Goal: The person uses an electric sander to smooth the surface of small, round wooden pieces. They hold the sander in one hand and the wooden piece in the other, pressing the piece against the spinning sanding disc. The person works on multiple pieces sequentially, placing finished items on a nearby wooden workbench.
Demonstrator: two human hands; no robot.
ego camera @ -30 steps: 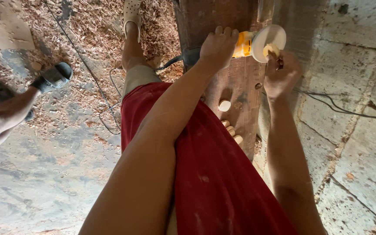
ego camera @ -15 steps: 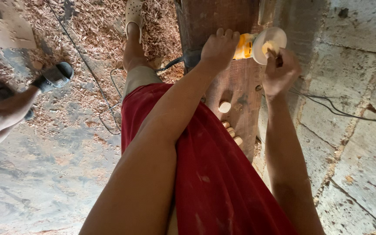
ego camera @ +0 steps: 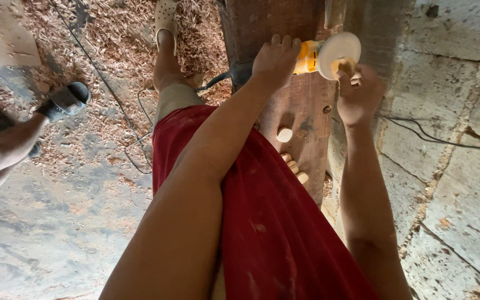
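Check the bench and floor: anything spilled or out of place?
Wood shavings lie thick across the floor, with a cable trailing through them. Loose wooden plugs sit on the plank beneath the sander. Nothing looks damaged.

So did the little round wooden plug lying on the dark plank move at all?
No. The wooden plug sits at the same spot on the plank, beside the same dark mark; its slight shift in the picture matches the whole view shifting.

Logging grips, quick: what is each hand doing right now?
Left hand: closed on the yellow sander.
Right hand: pinching a small wooden piece against the sander's disc.
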